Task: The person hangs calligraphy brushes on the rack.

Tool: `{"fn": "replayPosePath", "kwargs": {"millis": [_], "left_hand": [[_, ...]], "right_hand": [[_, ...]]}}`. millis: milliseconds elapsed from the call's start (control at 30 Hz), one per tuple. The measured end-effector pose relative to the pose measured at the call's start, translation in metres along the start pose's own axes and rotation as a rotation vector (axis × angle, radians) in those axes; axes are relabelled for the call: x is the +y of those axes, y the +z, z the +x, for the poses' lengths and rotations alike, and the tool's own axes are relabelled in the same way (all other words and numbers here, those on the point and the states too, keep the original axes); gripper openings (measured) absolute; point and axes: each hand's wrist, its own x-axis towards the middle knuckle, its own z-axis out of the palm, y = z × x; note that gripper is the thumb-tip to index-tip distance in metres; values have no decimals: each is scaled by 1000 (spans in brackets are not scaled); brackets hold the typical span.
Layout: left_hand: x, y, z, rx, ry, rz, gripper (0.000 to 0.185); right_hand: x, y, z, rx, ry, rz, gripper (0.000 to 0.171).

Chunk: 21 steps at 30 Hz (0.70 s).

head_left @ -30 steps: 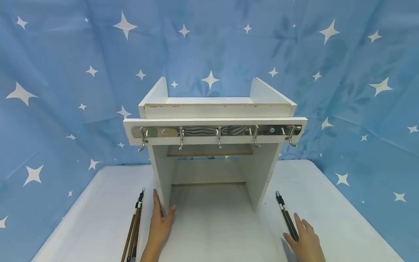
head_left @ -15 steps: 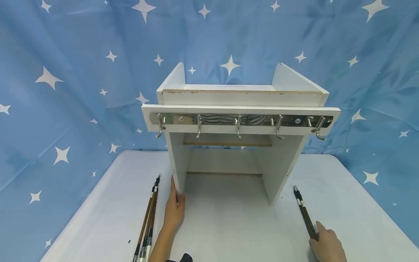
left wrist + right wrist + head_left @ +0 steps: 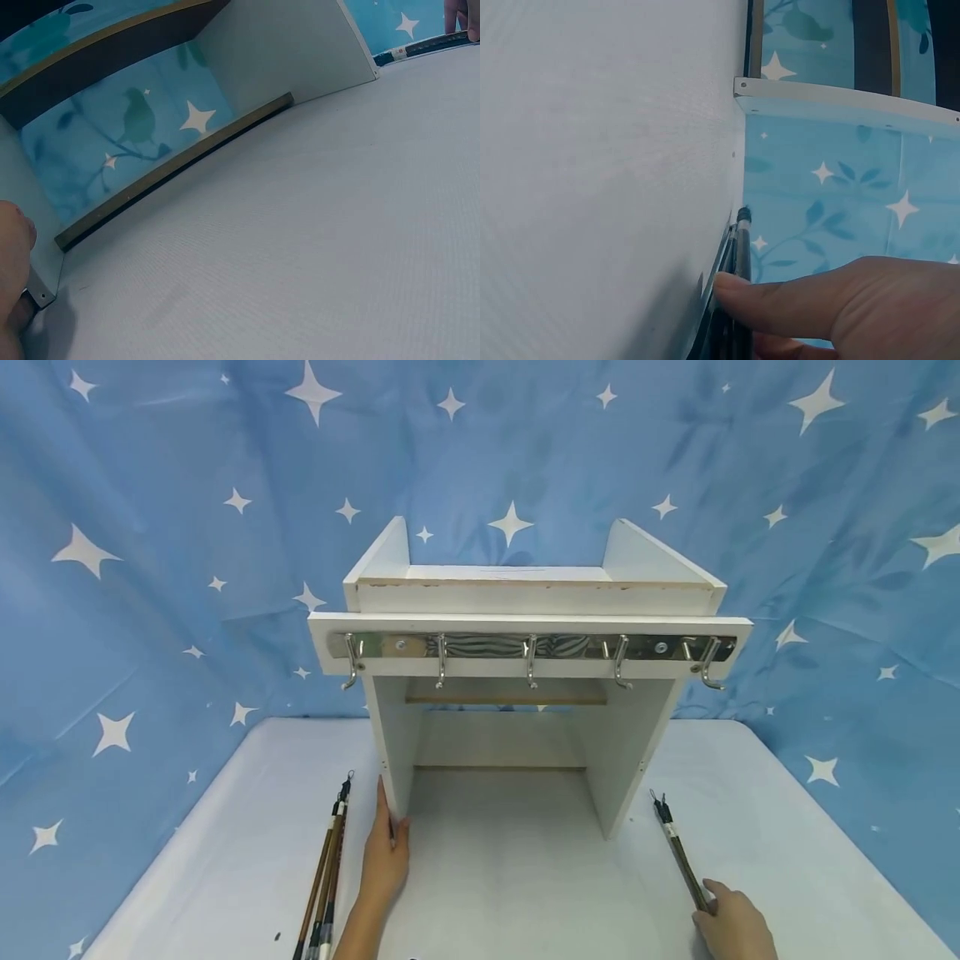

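Bright even light, soft shadows, wide-angle edge bending; wrist views perhaps blurred

Most of the frame is the pale grey desk [image 3: 315, 247], running from the lower left to the right edge. At the far left edge, the left hand [image 3: 13, 277] touches the front corner of a white stand [image 3: 292, 52], by its left panel. Between the stand's two side panels a dark wooden rail [image 3: 172, 171] runs diagonally. Behind it hangs a blue star-printed cloth [image 3: 135, 135]. In the upper right corner lies a dark brush [image 3: 420, 49], with fingers [image 3: 459, 16] of another hand on it.
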Motion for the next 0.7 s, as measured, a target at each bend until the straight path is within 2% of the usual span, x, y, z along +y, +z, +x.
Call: {"fn": "replayPosePath", "kwargs": {"millis": [133, 267, 433, 700], "left_hand": [[-1, -4, -3, 4, -7, 7, 75], [-1, -4, -2, 1, -1, 3, 75], [-1, -3, 0, -6, -3, 1, 75], [0, -2, 0, -19, 0, -5, 74]], "right_hand": [[-2, 4, 0, 30, 16, 40, 54], [-5, 0, -3, 108, -29, 71, 51], [-11, -4, -9, 256, -99, 123, 46], [-18, -1, -18, 532, -129, 178, 41]]}}
